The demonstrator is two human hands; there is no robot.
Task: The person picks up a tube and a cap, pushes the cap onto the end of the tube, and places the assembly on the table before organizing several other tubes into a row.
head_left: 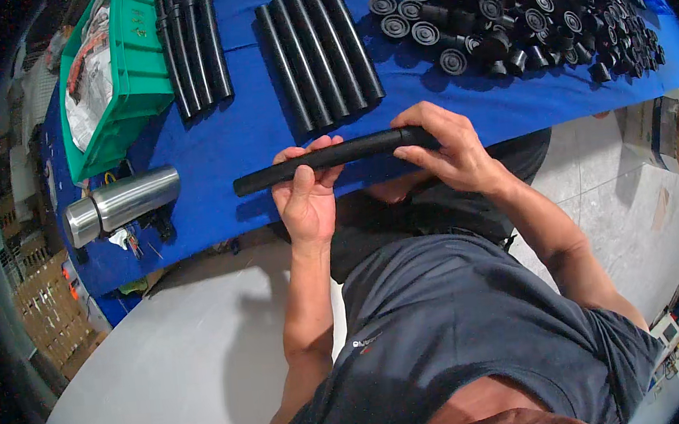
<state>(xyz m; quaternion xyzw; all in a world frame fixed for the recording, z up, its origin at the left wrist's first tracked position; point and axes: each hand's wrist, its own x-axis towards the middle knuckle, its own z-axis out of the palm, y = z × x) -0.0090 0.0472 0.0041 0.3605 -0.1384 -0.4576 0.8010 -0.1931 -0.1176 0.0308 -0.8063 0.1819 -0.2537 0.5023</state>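
Observation:
I hold a long black tube [350, 151] level over the near edge of a blue-covered table [252, 131]. My left hand [306, 195] grips it from below near its middle, fingers curled over the top. My right hand [443, 148] is closed around the tube's right end. The tube's left end sticks out free to the left. Whether a fitting sits under my right palm is hidden.
Several black tubes [317, 48] lie side by side on the table, with thinner ones [194, 47] to their left. A heap of black round fittings [516, 15] fills the far right. A green bin [113, 74] and a steel flask [125, 202] stand at left.

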